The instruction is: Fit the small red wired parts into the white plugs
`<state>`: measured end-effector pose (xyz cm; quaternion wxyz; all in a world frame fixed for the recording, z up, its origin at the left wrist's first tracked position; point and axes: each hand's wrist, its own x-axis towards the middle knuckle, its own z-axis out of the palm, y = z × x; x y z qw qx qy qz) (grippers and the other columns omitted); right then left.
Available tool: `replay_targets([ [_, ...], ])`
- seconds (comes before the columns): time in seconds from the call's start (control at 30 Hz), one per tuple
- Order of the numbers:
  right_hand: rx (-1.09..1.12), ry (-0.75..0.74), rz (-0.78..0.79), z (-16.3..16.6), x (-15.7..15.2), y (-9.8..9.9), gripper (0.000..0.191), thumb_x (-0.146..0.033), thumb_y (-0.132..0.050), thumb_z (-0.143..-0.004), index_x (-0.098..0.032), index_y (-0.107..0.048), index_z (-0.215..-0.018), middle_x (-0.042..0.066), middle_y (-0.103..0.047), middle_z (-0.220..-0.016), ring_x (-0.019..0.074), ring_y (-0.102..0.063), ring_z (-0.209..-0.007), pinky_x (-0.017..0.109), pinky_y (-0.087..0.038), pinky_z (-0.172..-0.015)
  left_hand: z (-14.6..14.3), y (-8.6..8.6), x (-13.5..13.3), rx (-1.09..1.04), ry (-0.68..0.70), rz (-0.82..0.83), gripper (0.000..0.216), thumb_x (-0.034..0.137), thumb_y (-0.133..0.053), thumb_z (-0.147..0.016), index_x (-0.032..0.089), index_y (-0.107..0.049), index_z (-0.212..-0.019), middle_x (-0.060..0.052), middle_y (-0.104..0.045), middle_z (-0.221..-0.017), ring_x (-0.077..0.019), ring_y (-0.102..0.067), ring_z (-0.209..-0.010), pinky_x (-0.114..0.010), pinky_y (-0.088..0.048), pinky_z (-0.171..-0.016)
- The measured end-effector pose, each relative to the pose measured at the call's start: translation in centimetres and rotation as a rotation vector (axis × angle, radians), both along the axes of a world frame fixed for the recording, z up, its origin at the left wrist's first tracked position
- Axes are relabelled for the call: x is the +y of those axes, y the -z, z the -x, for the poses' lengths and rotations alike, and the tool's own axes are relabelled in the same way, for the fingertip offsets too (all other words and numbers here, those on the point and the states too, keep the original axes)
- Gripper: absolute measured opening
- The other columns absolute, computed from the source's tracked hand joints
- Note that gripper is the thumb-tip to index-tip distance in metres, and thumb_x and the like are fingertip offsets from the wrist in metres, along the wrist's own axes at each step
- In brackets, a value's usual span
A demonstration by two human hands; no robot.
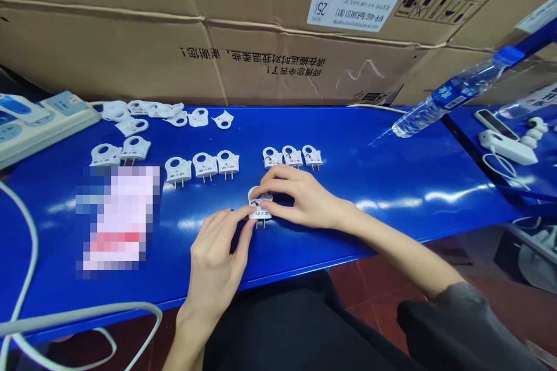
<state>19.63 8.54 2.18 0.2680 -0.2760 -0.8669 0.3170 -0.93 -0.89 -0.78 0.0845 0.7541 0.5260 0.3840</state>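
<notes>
Both hands meet at a white two-pin plug piece [261,214] near the front of the blue table, its gold prongs pointing toward me. My left hand [221,240] pinches its left edge between thumb and finger. From the right, my right hand [300,197] has its fingertips on its top, hiding part of the ring-shaped body. Just beyond my right hand stands a row of three similar plugs [292,156] with dark wires inside. Another row of three plugs [205,166] lies to the left.
More plugs [107,155] and white shell parts [199,117] lie at back left, near a power strip [56,122]. A pixelated pink item [124,214] lies left. A water bottle [452,95] leans at right. Large cardboard boxes [243,69] wall the back. White cables [82,316] loop at lower left.
</notes>
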Motion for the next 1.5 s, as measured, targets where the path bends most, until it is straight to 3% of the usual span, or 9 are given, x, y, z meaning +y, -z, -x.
replay_targets([
  [0.37,-0.148,-0.010,-0.023,-0.4,0.3,-1.0,0.061,-0.046,-0.078,-0.092,-0.024,-0.056,-0.144,0.010,-0.068,-0.131,0.0288,-0.062,-0.121,0.048,-0.050,-0.107,-0.1,-0.2,-0.1,-0.048,-0.095,0.000,0.020,0.017,-0.064,-0.099,0.020,-0.066,-0.118,-0.004,-0.077,-0.105,-0.0182,-0.073,-0.096,-0.031,-0.054,-0.092],
  [0.73,-0.125,-0.038,-0.099,0.2,0.2,-0.3,0.066,-0.038,-0.072,-0.094,-0.025,-0.047,-0.154,0.010,-0.065,-0.138,0.0298,-0.057,-0.124,0.052,-0.048,-0.108,0.1,0.1,-0.3,-0.076,-0.103,0.040,0.021,0.021,-0.062,-0.100,0.024,-0.065,-0.121,-0.003,-0.077,-0.107,-0.0187,-0.073,-0.097,-0.035,-0.057,-0.093],
  [0.93,-0.123,0.116,-0.145,0.5,1.7,-0.3,0.065,-0.031,-0.070,-0.092,-0.019,-0.050,-0.153,0.011,-0.068,-0.136,0.0297,-0.055,-0.120,0.050,-0.050,-0.104,-0.2,0.1,-0.5,-0.281,-0.216,0.230,0.033,0.028,-0.064,-0.099,0.027,-0.052,-0.130,-0.003,-0.073,-0.122,-0.0177,-0.074,-0.102,-0.032,-0.059,-0.084],
  [1.2,-0.278,0.196,-0.212,1.5,5.2,0.6,0.063,-0.027,-0.066,-0.091,-0.015,-0.053,-0.151,0.013,-0.067,-0.139,0.0319,-0.055,-0.125,0.050,-0.048,-0.101,-0.3,0.0,-0.3,-0.247,-0.200,0.298,0.035,0.034,-0.064,-0.098,0.027,-0.052,-0.130,-0.004,-0.071,-0.125,-0.0209,-0.072,-0.108,-0.036,-0.059,-0.086],
  [1.33,-0.320,0.171,-0.197,2.2,5.7,0.6,0.064,-0.026,-0.064,-0.092,-0.014,-0.051,-0.153,0.012,-0.068,-0.140,0.0320,-0.055,-0.126,0.050,-0.047,-0.101,-0.2,-0.1,-0.3,-0.225,-0.189,0.285,0.034,0.033,-0.063,-0.099,0.026,-0.052,-0.130,-0.006,-0.072,-0.123,-0.0222,-0.072,-0.108,-0.042,-0.056,-0.096],
  [1.5,-0.377,0.173,-0.195,2.2,5.9,0.7,0.063,-0.025,-0.063,-0.092,-0.011,-0.052,-0.153,0.014,-0.068,-0.140,0.0328,-0.056,-0.126,0.051,-0.047,-0.101,-0.1,0.1,-0.3,-0.214,-0.180,0.293,0.034,0.034,-0.063,-0.099,0.026,-0.053,-0.130,-0.006,-0.072,-0.122,-0.0230,-0.072,-0.107,-0.043,-0.057,-0.094],
])
